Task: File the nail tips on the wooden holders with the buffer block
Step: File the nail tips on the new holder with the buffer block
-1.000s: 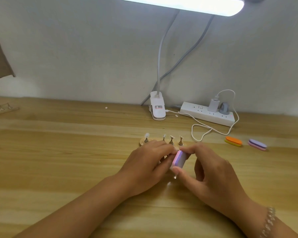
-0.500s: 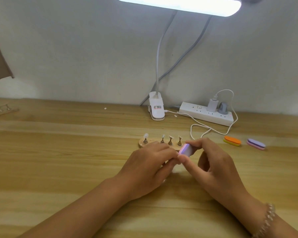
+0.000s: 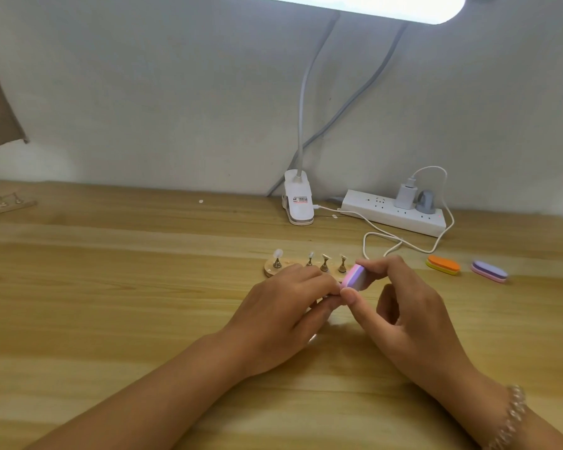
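From the head camera, the wooden holder lay on the table with four small metal stands upright on it; pale nail tips sat on top of them; a gap showed between the first stand and the second. Just in front of the holder's right end, the right hand pinched the buffer block between thumb and forefinger, tilted on edge; its other fingers curled loosely underneath. The left hand lay in front of the holder, fingers bunched together against the block's lower end; whether they pinched a nail tip there could not be told, since the hand hid it. Well to the right of the holder lay an orange buffer and a purple buffer; behind it stood a lamp clip and a power strip.

The likely trouble was pressure: a hard stroke could pop a small tip off its mount; the block's far end, close to the rightmost stand, could knock that stand over; a loose pinch could let the block twist and file unevenly.
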